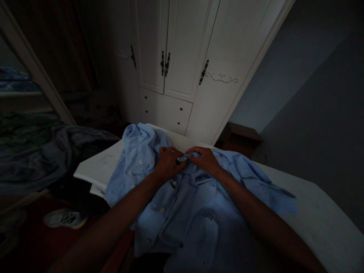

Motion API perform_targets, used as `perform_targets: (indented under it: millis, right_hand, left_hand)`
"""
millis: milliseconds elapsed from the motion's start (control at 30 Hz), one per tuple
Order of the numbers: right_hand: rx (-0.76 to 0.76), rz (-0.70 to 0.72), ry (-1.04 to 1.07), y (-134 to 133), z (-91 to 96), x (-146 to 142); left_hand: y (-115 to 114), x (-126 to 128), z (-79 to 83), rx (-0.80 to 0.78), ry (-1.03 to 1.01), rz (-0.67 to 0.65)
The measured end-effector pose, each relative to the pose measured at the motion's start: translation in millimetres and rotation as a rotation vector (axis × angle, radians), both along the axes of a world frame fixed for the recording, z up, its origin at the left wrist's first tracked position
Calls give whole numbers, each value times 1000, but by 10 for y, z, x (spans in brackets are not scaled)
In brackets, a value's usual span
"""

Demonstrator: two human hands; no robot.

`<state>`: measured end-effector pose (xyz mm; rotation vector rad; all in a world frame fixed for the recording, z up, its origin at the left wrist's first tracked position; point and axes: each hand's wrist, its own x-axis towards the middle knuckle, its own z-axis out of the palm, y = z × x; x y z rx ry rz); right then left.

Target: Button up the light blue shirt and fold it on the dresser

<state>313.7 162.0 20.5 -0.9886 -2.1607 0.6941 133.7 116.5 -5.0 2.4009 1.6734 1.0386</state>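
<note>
A light blue button-up shirt [187, 204] lies spread and rumpled over a white table [318, 212] in a dim room. My left hand [168, 162] is closed, pinching the shirt fabric near its upper middle by the button line. Right beside it, fingertips almost touching, my right hand [205, 158] is also closed on the same bunched fabric. Small white buttons run down the shirt's left front below my left hand.
A white wardrobe [184, 64] with dark handles and drawers stands just behind the table. Dark clothes [57, 151] are heaped at the left. A pale shoe [64, 218] lies on the floor at lower left. A brown box [241, 138] sits by the blue wall.
</note>
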Motion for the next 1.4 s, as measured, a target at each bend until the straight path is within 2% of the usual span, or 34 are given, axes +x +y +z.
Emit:
perform_targets:
  millis: [267,633,800,867,1000,1100,1200,1300,1400]
  right_hand:
    - [19,10,5,-49,69,-26]
    - [104,-1,52,14,-26,-37]
    - [116,-7,93,60,-46,-23]
    - [104,-59,119,100,-24,17]
    - [78,-285,302,244,66,194]
    - [3,-458,503,366,151,384]
    - [-65,-533,754,450,286,582]
    - [-20,-553,985,484,503,805]
    - [89,-652,1119,484,727,1094]
  left_hand:
    - [36,-10,-14,-23,-68,4]
    - [56,-22,23,-106,-134,37]
    - [75,-16,7,-81,-198,54]
    - [81,-22,5,-50,-266,75]
    - [90,-56,33,52,-473,161]
    - [90,-102,84,149,-642,267]
    - [87,-180,142,261,-813,365]
    - [95,-301,174,365,-905,461]
    - [107,-417,176,437,-938,581]
